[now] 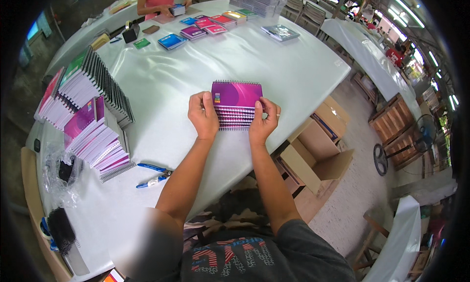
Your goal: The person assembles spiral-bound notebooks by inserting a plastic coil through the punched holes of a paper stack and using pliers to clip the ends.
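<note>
Between my hands is a stack of purple spiral notebooks [237, 95], held over the white-covered table. Their wire-bound edges show in rows along the near side, below the top cover. My left hand [204, 116] grips the left edge, thumb on top. On the right edge, my right hand [265, 119] is closed with its thumb on the stack; a ring is on one finger. Blue-handled pliers [154, 174] lie beside my left forearm. Farther left, more purple notebooks [100, 135] lean in a slanted row, in front of green-covered spiral notebooks [90, 79].
Across the white table [161, 101], a person in a pink shirt [159, 0] handles small notebooks. Colourful notebooks [193, 31] lie near them, with tall wrapped stacks [259, 0] behind. A crumpled plastic bag [61, 172] sits at left. Open cardboard boxes [318, 157] stand below the table's right edge.
</note>
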`<state>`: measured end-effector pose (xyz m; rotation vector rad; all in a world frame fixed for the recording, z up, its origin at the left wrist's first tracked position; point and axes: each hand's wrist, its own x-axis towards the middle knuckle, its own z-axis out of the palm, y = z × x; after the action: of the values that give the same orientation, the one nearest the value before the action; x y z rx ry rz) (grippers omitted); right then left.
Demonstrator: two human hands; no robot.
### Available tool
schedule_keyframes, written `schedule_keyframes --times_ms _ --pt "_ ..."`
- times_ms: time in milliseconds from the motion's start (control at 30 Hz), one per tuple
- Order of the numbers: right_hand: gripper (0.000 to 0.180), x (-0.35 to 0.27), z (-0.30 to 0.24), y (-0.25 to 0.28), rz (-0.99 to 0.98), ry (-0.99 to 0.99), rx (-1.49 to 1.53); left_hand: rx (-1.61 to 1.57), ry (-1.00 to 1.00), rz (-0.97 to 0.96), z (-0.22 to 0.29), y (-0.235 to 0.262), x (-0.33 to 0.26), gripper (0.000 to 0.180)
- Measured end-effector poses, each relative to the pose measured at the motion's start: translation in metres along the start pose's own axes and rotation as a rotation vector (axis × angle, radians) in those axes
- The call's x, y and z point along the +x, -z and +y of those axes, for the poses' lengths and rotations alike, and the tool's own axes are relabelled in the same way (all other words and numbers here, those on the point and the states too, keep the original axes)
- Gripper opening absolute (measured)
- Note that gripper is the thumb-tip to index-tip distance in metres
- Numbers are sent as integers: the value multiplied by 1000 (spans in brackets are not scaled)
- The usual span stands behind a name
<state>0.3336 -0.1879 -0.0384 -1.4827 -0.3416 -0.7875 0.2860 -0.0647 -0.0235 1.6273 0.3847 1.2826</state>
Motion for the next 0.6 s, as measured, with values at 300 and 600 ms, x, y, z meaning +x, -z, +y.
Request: schedule_keyframes --times_ms 300,600 --pt "21 -1 4 -1 -18 -1 -28 38 171 -32 6 4 6 27" --pt "46 -1 3 12 60 147 -192 516 -524 62 107 127 98 21"
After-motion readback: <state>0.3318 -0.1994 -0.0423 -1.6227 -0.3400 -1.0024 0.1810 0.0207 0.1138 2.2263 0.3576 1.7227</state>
